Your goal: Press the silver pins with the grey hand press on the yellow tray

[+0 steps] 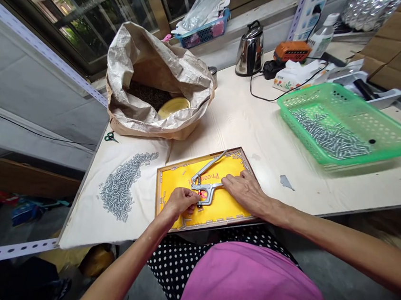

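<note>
A grey metal hand press pliers is over a shallow brown-rimmed tray with a yellow bottom. Its upper lever is raised, apart from the lower handle. My right hand is closed at the end of that lower handle, with the fingers curled over it. My left hand is at the jaw end of the pliers, thumb and fingertips pinched together. Whatever is in that pinch is too small to make out. Small silvery metal pieces line the edges of the tray.
Left of the tray lies a pile of small metal pieces. Behind stands an open sack with dark contents and a yellow dish. A green basket of metal pieces, a kettle and a cord are farther right. Small scissors lie left.
</note>
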`<move>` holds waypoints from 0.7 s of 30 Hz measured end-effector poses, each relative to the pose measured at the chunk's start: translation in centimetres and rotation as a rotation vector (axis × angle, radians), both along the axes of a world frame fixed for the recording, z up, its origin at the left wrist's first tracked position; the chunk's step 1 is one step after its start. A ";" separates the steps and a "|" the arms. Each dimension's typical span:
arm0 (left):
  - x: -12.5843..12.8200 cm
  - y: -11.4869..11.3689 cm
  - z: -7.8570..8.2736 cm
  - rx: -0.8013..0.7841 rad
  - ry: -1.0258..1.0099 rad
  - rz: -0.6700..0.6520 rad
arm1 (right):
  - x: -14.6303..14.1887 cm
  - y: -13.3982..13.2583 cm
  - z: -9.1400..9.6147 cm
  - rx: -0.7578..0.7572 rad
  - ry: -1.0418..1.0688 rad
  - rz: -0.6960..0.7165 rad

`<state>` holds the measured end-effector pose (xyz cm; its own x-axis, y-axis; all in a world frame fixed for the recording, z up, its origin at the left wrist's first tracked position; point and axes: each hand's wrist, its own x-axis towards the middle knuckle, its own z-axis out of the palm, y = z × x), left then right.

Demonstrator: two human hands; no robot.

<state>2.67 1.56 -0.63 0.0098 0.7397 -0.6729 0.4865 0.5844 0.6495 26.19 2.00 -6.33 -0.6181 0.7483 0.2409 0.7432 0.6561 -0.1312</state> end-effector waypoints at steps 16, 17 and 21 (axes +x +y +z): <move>-0.3 0.6 0.1 -0.042 -0.009 -0.061 | -0.3 -0.3 0.4 -0.082 -0.005 -0.048; -0.3 0.6 0.0 -0.040 -0.015 -0.061 | -0.3 -0.2 0.4 -0.074 -0.017 -0.048; -0.2 0.2 0.0 -0.032 -0.025 -0.054 | -0.4 1.3 1.2 -0.006 -0.025 -0.046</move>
